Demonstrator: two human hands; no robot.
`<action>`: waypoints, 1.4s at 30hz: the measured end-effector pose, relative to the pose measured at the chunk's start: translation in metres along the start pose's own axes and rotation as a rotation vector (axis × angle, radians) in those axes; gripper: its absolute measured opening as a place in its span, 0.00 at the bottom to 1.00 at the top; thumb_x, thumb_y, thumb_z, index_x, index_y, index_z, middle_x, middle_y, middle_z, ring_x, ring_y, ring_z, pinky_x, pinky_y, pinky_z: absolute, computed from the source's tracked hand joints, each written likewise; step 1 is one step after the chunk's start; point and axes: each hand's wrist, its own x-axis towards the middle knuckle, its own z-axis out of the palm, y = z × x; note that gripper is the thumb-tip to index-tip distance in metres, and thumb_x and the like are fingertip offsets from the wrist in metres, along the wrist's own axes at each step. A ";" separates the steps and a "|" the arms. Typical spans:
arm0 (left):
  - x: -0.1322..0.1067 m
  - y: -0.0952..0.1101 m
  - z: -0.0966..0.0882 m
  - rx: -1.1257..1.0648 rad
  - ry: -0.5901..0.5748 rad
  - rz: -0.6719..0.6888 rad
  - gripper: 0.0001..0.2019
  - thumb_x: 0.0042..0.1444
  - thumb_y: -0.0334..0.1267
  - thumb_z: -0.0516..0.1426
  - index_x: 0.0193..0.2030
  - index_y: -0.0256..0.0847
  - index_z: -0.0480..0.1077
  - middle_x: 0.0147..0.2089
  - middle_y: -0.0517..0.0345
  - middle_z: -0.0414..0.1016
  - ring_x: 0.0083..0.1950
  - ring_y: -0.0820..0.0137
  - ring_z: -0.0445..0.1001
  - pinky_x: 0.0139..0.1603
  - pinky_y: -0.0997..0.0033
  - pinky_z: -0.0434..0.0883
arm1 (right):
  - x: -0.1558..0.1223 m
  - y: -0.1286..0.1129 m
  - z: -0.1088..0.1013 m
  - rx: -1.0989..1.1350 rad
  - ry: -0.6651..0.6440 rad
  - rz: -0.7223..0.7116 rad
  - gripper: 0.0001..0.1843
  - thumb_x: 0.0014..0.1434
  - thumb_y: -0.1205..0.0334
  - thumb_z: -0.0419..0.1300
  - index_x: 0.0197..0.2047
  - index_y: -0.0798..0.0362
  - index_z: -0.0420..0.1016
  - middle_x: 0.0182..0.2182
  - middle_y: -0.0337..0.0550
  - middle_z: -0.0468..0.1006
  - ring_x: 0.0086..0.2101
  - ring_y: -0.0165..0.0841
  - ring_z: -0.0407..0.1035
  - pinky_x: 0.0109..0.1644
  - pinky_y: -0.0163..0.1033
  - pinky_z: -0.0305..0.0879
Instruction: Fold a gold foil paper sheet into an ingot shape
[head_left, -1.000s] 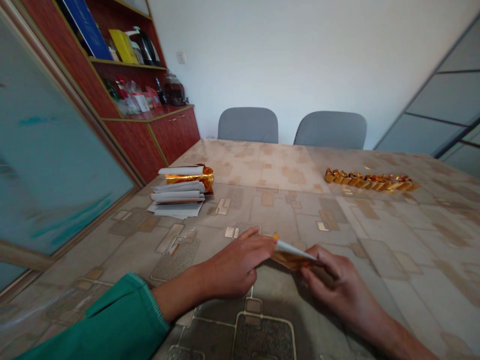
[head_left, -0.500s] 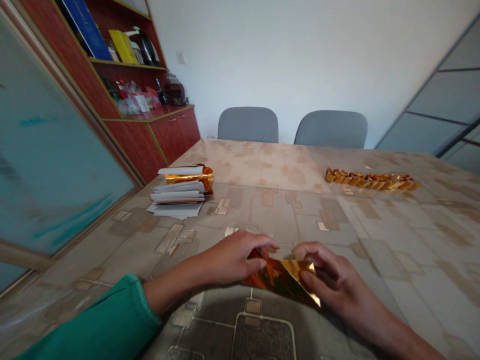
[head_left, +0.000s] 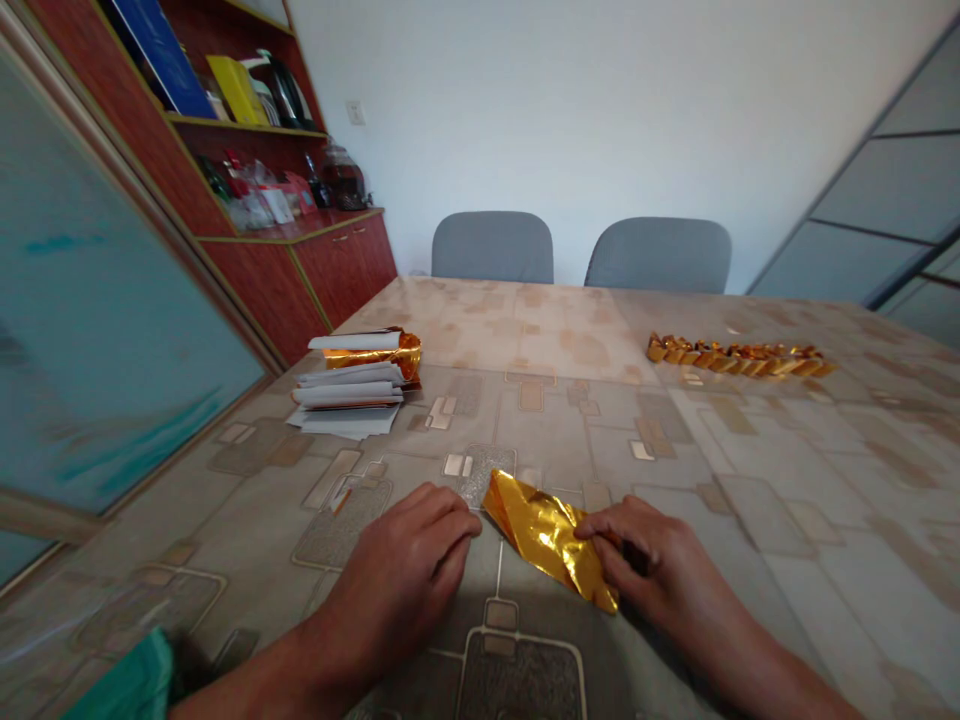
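Note:
A folded piece of gold foil paper (head_left: pixel 546 535) lies flat on the patterned table (head_left: pixel 675 450) between my hands. My left hand (head_left: pixel 405 565) rests palm down with curled fingers, its fingertips at the foil's left corner. My right hand (head_left: pixel 645 565) presses its fingertips on the foil's right part, fingers bent. Neither hand lifts the foil off the table.
A stack of white-backed foil sheets (head_left: pixel 352 385) sits at the left of the table. A row of folded gold pieces (head_left: pixel 739 358) lies at the far right. Two grey chairs (head_left: pixel 495 248) stand behind the table; a wooden cabinet (head_left: pixel 300 260) is on the left.
The foil was held up between both hands; now it lies flat on the table, gold side up. My left arm has drawn back toward me.

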 end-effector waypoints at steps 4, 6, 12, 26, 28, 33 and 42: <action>0.010 0.006 0.008 0.023 -0.008 0.151 0.15 0.66 0.31 0.52 0.56 0.38 0.73 0.54 0.49 0.79 0.51 0.58 0.76 0.51 0.55 0.75 | -0.001 -0.003 0.001 0.018 -0.067 -0.020 0.12 0.66 0.65 0.56 0.38 0.49 0.81 0.31 0.43 0.82 0.33 0.38 0.74 0.35 0.41 0.67; 0.016 0.010 0.013 0.046 -0.034 0.185 0.15 0.65 0.31 0.54 0.57 0.36 0.72 0.57 0.47 0.78 0.54 0.56 0.76 0.55 0.52 0.74 | -0.003 -0.005 -0.001 0.028 -0.119 -0.047 0.12 0.67 0.64 0.55 0.39 0.48 0.81 0.31 0.43 0.82 0.33 0.38 0.74 0.37 0.42 0.67; 0.022 0.006 0.020 0.087 -0.121 0.224 0.10 0.67 0.34 0.54 0.51 0.39 0.74 0.57 0.49 0.78 0.59 0.55 0.73 0.63 0.45 0.66 | -0.011 -0.006 -0.019 0.046 -0.285 -0.174 0.25 0.59 0.72 0.59 0.58 0.45 0.71 0.45 0.44 0.78 0.43 0.40 0.72 0.48 0.46 0.69; 0.049 0.000 0.022 -0.164 -0.350 0.290 0.10 0.69 0.39 0.55 0.54 0.45 0.72 0.66 0.54 0.72 0.71 0.56 0.62 0.73 0.39 0.45 | 0.007 -0.016 -0.008 0.022 -0.350 -0.468 0.09 0.69 0.61 0.60 0.49 0.45 0.80 0.43 0.41 0.83 0.47 0.37 0.73 0.54 0.44 0.65; 0.049 0.001 0.021 -0.205 -0.360 0.275 0.10 0.68 0.38 0.56 0.55 0.45 0.72 0.66 0.53 0.72 0.71 0.55 0.62 0.73 0.39 0.45 | 0.008 -0.016 -0.008 0.068 -0.373 -0.393 0.13 0.70 0.62 0.59 0.55 0.42 0.77 0.47 0.40 0.82 0.51 0.36 0.72 0.57 0.45 0.64; 0.048 -0.001 0.023 -0.258 -0.359 0.246 0.10 0.67 0.38 0.57 0.54 0.44 0.71 0.66 0.51 0.72 0.73 0.55 0.60 0.73 0.38 0.45 | 0.007 -0.010 0.000 0.096 -0.295 -0.291 0.12 0.67 0.63 0.62 0.53 0.41 0.78 0.50 0.40 0.80 0.52 0.39 0.70 0.55 0.47 0.64; 0.038 0.005 0.010 -0.166 -0.153 0.211 0.06 0.68 0.33 0.54 0.44 0.42 0.73 0.58 0.52 0.78 0.64 0.61 0.71 0.70 0.46 0.57 | 0.005 -0.007 0.016 0.032 -0.163 -0.143 0.10 0.58 0.68 0.66 0.32 0.50 0.68 0.27 0.35 0.73 0.30 0.34 0.67 0.35 0.37 0.58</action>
